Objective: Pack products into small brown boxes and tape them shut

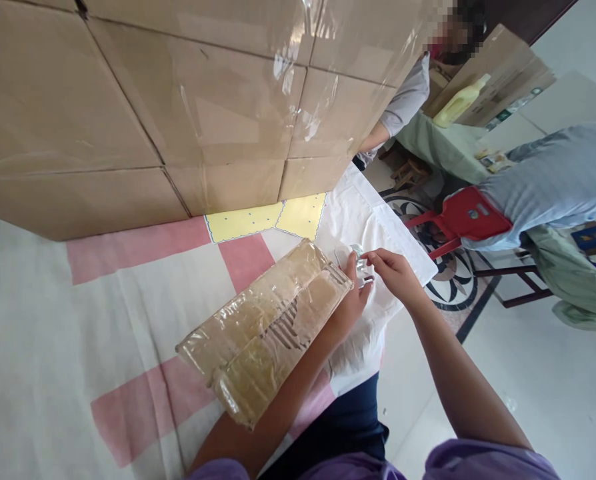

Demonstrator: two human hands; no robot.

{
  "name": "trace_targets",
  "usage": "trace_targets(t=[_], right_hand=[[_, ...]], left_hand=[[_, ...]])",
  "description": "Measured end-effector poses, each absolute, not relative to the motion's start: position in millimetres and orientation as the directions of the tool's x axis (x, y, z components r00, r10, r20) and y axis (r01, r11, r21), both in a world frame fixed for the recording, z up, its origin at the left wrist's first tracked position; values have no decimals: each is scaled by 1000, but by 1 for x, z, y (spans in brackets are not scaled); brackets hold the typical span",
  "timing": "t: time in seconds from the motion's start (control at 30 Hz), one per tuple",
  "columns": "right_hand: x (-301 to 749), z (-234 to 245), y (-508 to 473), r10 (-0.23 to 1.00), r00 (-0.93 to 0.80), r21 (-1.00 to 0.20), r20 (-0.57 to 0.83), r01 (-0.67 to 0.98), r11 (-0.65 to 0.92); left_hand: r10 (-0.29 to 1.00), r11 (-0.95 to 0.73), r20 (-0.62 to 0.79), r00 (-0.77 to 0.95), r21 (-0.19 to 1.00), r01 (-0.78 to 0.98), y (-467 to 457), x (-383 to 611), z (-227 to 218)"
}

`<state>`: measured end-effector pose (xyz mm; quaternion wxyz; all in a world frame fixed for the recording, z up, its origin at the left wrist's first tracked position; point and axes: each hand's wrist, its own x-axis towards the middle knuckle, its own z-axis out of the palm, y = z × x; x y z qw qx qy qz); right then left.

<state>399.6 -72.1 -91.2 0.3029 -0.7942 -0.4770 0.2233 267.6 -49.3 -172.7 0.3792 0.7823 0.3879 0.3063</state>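
Observation:
My left hand (349, 303) is closed around a small shiny, clear-and-white item (362, 267), whose exact kind I cannot make out. From the other side, my right hand (392, 272) pinches at the edge of the same item, thumb and forefinger together. A worn piece of cardboard (258, 320), covered in brown tape and torn along one face, lies slanted just left of my left hand and covers part of that forearm. Whether it rests on the arm or on the table, I cannot tell.
Stacked, taped cardboard boxes (238, 100) rise at the table's far side. Yellow scalloped-edged sheets (248, 221) lie beneath them on the pink-and-white cloth (128, 320). A co-worker's sleeve (411, 93) shows behind the boxes. A person in grey (568, 170) sits by a red chair (475, 213).

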Motion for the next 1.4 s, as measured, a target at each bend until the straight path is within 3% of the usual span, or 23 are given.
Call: trace_targets(t=[0.27, 0.57, 0.93, 1.1, 1.27, 1.4], right_hand=[[402, -85, -79, 907, 407, -718, -112, 598, -357], [404, -97, -85, 908, 413, -739, -69, 591, -324], [410, -105, -74, 943, 325, -674, 69, 712, -196], [418, -109, -66, 950, 286, -698, 125, 706, -121], [432, -107, -80, 971, 159, -680, 176, 733, 3], [435, -99, -100, 996, -4, -626, 94, 777, 62]], left_hand=[[832, -436, 208, 515, 819, 373, -50, 266, -173], [831, -436, 217, 512, 826, 358, -51, 266, -175], [825, -445, 218, 522, 819, 361, -49, 268, -177], [821, -442, 237, 519, 840, 315, -50, 272, -184], [799, -509, 334, 500, 818, 267, -50, 274, -191], [786, -536, 360, 502, 802, 264, -50, 272, -192]])
